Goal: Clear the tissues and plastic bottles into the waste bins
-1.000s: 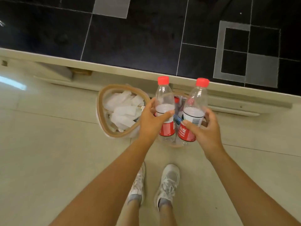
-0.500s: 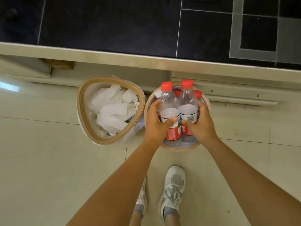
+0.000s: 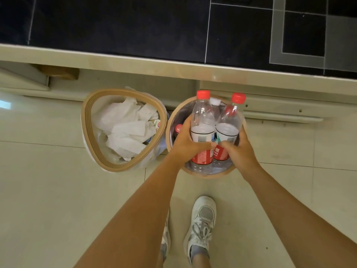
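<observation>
Two waste bins with tan rims stand on the floor below a counter. The left bin (image 3: 90,144) holds crumpled white tissues (image 3: 125,128). Over the right round bin (image 3: 204,174) I hold two clear plastic bottles with red caps and red-and-white labels. My left hand (image 3: 185,144) grips the left bottle (image 3: 202,120) around its middle. My right hand (image 3: 238,149) grips the right bottle (image 3: 229,122), which leans to the right. Both bottle bases reach down inside the bin. Another red-capped bottle (image 3: 178,128) lies in that bin, partly hidden by my left hand.
A cream counter edge (image 3: 173,68) with a dark tiled top runs across above the bins. Pale floor tiles (image 3: 48,200) spread to the left and right. My white sneakers (image 3: 202,225) stand just behind the right bin.
Both hands have lowered the two bottles from above the right bin into its opening. The right bottle has tilted to the right, and the view has moved closer to the bins.
</observation>
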The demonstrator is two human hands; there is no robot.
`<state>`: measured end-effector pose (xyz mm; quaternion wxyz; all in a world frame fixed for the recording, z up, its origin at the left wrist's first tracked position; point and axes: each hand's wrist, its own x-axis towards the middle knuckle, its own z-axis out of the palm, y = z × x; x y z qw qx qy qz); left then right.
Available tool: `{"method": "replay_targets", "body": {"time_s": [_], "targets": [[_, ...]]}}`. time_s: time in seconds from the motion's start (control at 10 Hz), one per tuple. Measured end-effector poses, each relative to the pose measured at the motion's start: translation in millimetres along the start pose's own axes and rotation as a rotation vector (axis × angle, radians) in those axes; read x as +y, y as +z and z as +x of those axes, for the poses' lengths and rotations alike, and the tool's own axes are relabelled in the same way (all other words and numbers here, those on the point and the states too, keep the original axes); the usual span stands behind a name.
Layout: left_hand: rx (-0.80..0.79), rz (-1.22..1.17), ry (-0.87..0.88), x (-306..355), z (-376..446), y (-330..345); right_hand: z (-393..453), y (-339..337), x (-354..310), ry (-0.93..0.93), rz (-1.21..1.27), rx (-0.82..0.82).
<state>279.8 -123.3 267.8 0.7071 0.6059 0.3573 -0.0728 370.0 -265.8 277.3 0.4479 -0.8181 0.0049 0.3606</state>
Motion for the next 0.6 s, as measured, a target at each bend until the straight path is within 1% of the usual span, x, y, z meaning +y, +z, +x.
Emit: {"method": "replay_targets", "body": {"time_s": [0.1, 0.2, 0.3, 0.4, 0.5, 0.6], "targets": [[0.121, 0.034, 0.034, 5, -3, 1, -14, 0, 2, -0.019, -0.111, -0.098], [0.262, 0.086, 0.048, 5, -8, -1, -26, 1, -4, -0.056, -0.177, -0.095], [0.242, 0.142, 0.029, 7, -18, -7, -40, -2, -18, -0.099, -0.214, -0.072], [0.221, 0.138, -0.026, 14, -31, -16, -58, -6, -33, -0.118, -0.26, -0.094], [0.19, 0.195, 0.002, 35, -51, -26, -80, -18, -56, -0.114, -0.221, -0.096], [0.149, 0.19, -0.049, 68, -86, -28, -113, -33, -83, -0.098, -0.183, -0.125]]}}
